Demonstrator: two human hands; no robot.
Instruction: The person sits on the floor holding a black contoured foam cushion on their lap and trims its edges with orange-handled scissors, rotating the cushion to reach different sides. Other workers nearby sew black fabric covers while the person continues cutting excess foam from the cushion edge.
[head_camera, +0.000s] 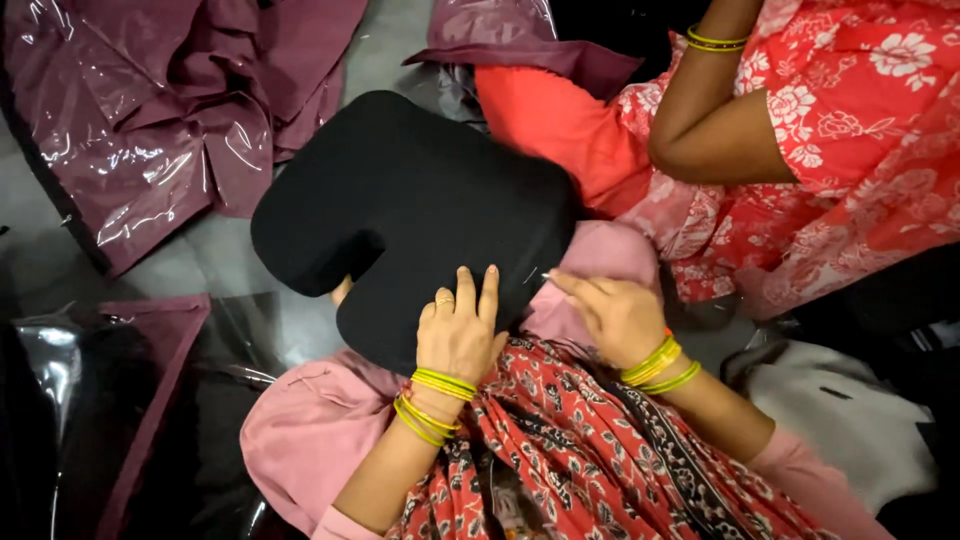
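While resting on lap, black cushion: soft, light, probably squashy; left hand flat, ungripping; right hand pinching edge.

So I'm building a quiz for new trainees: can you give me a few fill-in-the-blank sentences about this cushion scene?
1. The left hand rests flat on a U-shaped cushion whose colour is ____.
2. Both of the person's wrists wear bangles that are yellow and ____.
3. The right hand pinches something thin at the cushion's ____ edge.
4. The plastic-wrapped covers at upper left are coloured ____.

Missing words: black; green; right; maroon
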